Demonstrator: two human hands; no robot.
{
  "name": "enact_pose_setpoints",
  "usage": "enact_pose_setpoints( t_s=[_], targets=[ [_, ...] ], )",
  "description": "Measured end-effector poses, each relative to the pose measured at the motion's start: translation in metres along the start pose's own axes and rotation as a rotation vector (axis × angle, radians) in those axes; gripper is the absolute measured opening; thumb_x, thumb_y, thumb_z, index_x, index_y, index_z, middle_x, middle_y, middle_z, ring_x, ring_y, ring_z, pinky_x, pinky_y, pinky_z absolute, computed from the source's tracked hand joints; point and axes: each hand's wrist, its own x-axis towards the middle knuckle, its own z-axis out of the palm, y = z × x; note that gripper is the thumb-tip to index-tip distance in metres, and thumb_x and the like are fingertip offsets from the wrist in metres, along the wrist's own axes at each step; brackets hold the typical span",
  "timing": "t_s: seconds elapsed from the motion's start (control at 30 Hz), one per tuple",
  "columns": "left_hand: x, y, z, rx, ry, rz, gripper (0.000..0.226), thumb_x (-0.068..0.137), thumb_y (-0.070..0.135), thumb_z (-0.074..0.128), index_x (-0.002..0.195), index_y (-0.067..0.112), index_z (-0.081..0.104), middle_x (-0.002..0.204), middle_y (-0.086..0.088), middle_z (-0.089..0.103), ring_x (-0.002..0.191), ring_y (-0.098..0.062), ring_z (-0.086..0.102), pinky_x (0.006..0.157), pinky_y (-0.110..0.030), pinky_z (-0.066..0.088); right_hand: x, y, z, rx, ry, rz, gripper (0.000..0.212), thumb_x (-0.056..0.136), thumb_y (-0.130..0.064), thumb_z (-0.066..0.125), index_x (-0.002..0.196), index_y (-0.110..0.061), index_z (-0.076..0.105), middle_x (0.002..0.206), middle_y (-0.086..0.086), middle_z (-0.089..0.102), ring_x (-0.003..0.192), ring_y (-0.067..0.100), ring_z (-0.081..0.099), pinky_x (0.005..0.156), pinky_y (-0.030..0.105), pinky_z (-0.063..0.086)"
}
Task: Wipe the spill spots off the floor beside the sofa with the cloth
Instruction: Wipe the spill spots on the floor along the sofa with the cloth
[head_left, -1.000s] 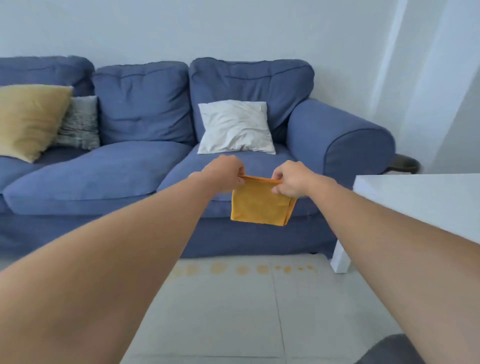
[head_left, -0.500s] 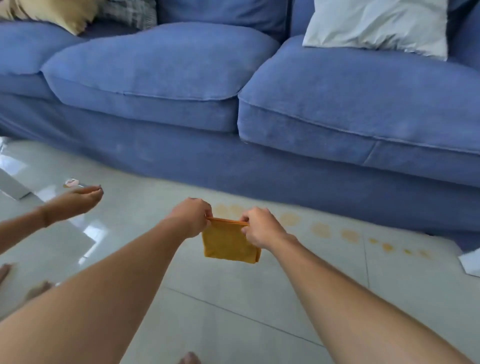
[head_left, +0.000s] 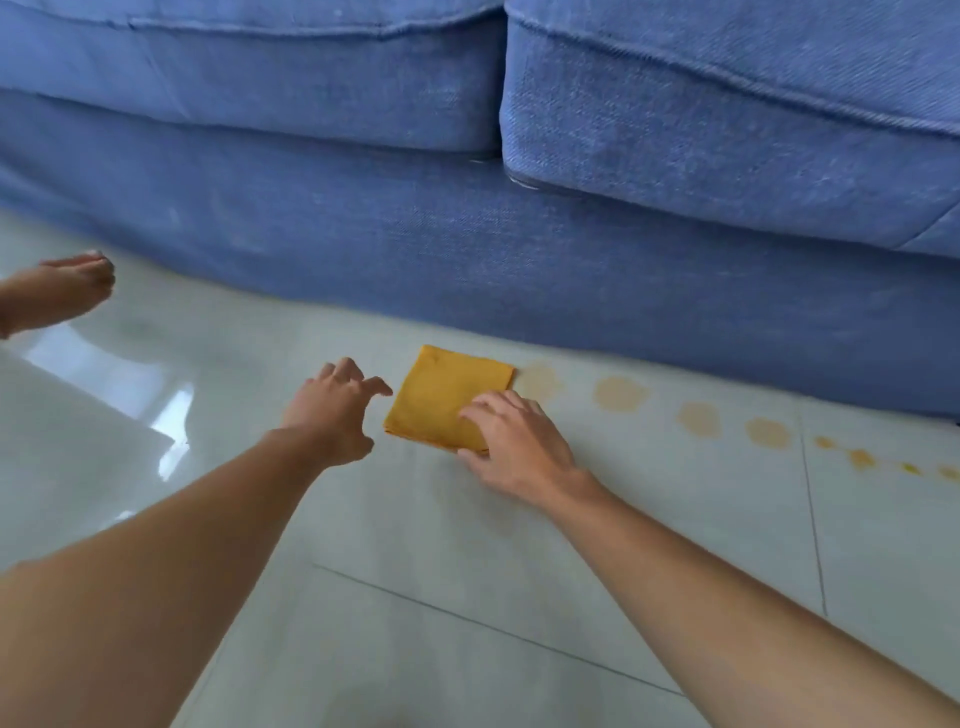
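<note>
pale tiled floor (head_left: 467, 545): folded cloth (head_left: 441, 400), spill spots (head_left: 621, 395).

Both hands (head_left: 519, 441) spread, arms outstretched

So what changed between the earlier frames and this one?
The cloth went from hanging between both hands down onto the floor at the left end of the spill spots. The left hand let go and is open; the right hand presses it flat. The spots look unwiped.

The folded yellow cloth (head_left: 448, 397) is lying on the tiled floor (head_left: 467, 561) beside the sofa (head_left: 467, 249); the right hand (head_left: 511, 447) is pressing its near corner, the left hand (head_left: 332, 410) hovering spread beside it, spill spots (head_left: 621, 395) trailing rightward.
</note>
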Motion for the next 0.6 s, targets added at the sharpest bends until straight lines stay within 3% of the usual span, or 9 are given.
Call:
enact_pose_setpoints(
  t_s=[0.13, 0.23, 0.33, 0.4, 0.47, 0.6],
  targets=[
    [0.016, 0.028, 0.023, -0.183, 0.069, -0.018, 0.061, 0.088, 0.042, 0.062, 0.143, 0.023, 0.043, 0.142, -0.007, 0.045, 0.131, -0.027, 0.044, 0.101, -0.039, 0.044, -0.034, 0.041, 0.043, -0.033, 0.188, 0.265, 0.049, 0.088, -0.039, 0.045, 0.126, -0.012, 0.059, 0.130, 0.010, 0.062, 0.116, 0.033, 0.057, 0.098, 0.045, 0.047],
    [0.047, 0.061, 0.038, -0.250, 0.141, 0.035, 0.056, 0.096, 0.044, 0.047, 0.147, 0.022, 0.038, 0.152, -0.007, 0.036, 0.139, -0.026, 0.035, 0.106, -0.040, 0.040, -0.058, 0.079, 0.067, -0.082, 0.253, 0.389, 0.058, 0.089, -0.040, 0.037, 0.136, -0.009, 0.054, 0.140, 0.014, 0.057, 0.128, 0.034, 0.053, 0.109, 0.050, 0.040],
    [0.079, 0.088, 0.062, -0.180, 0.115, 0.083, 0.058, 0.099, 0.051, 0.031, 0.153, 0.035, 0.020, 0.164, -0.010, 0.014, 0.151, -0.030, 0.009, 0.122, -0.043, 0.015, -0.072, 0.097, 0.089, -0.104, 0.267, 0.345, 0.061, 0.094, -0.039, 0.036, 0.147, -0.010, 0.044, 0.155, 0.011, 0.043, 0.145, 0.028, 0.037, 0.121, 0.051, 0.023],
    [0.089, 0.088, 0.086, -0.147, 0.061, 0.055, 0.059, 0.096, 0.059, 0.020, 0.152, 0.048, 0.003, 0.166, -0.009, -0.004, 0.152, -0.034, -0.007, 0.124, -0.047, 0.001, -0.073, 0.101, 0.096, -0.102, 0.287, 0.323, 0.061, 0.096, -0.039, 0.036, 0.149, -0.010, 0.040, 0.158, 0.009, 0.037, 0.148, 0.026, 0.032, 0.122, 0.051, 0.020],
    [0.093, 0.078, 0.106, -0.154, 0.109, 0.014, 0.060, 0.093, 0.066, 0.015, 0.149, 0.053, -0.004, 0.165, -0.006, -0.012, 0.151, -0.035, -0.011, 0.123, -0.048, -0.003, -0.073, 0.103, 0.097, -0.105, 0.294, 0.307, 0.061, 0.097, -0.039, 0.035, 0.150, -0.010, 0.038, 0.160, 0.009, 0.034, 0.149, 0.026, 0.029, 0.122, 0.051, 0.020],
    [0.120, 0.065, 0.107, -0.157, 0.216, -0.039, 0.061, 0.090, 0.070, 0.014, 0.148, 0.056, -0.002, 0.165, -0.010, -0.010, 0.150, -0.040, -0.008, 0.122, -0.053, -0.005, -0.072, 0.105, 0.102, -0.127, 0.317, 0.304, 0.059, 0.098, -0.037, 0.037, 0.151, -0.010, 0.037, 0.161, 0.009, 0.033, 0.150, 0.025, 0.027, 0.122, 0.052, 0.021]
  ],
)
